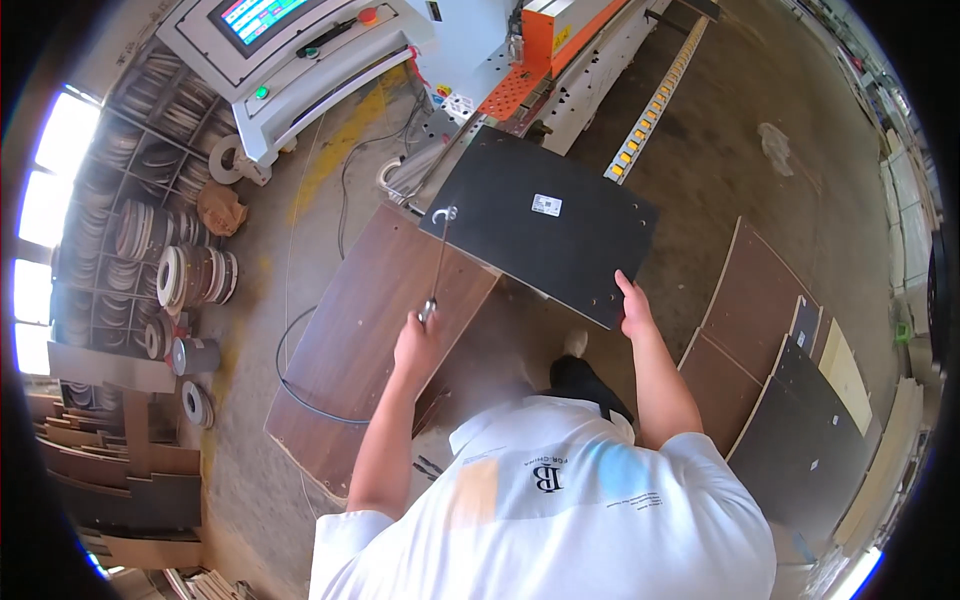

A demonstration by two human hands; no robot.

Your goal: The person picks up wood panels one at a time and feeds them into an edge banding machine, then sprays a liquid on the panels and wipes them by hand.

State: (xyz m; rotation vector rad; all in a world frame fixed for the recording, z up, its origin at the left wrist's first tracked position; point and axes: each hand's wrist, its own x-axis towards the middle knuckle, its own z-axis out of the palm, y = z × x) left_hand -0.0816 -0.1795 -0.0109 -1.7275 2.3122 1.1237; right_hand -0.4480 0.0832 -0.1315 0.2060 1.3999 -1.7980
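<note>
My left hand (416, 345) is closed round a metal tool with a long thin rod (439, 262), which looks like an air blow gun. The rod reaches up to the left edge of a black panel (555, 235), where a pale hook-shaped spot shows at its end. This panel has a white label (546, 205) and small holes near its corners. At its near right corner, my right hand (632, 305) grips the edge with the thumb on top, the other fingers mostly hidden. Under the panel's left part lies a brown wood-grain board (375, 350).
A machine with a screen (260, 20) and an orange part (545, 40) stands ahead. A roller rail (655, 100) runs off far right. Brown and black panels (800, 430) lean at right. A dark hose (290, 385) loops over the board's left edge. Edging rolls (190, 275) fill a left rack.
</note>
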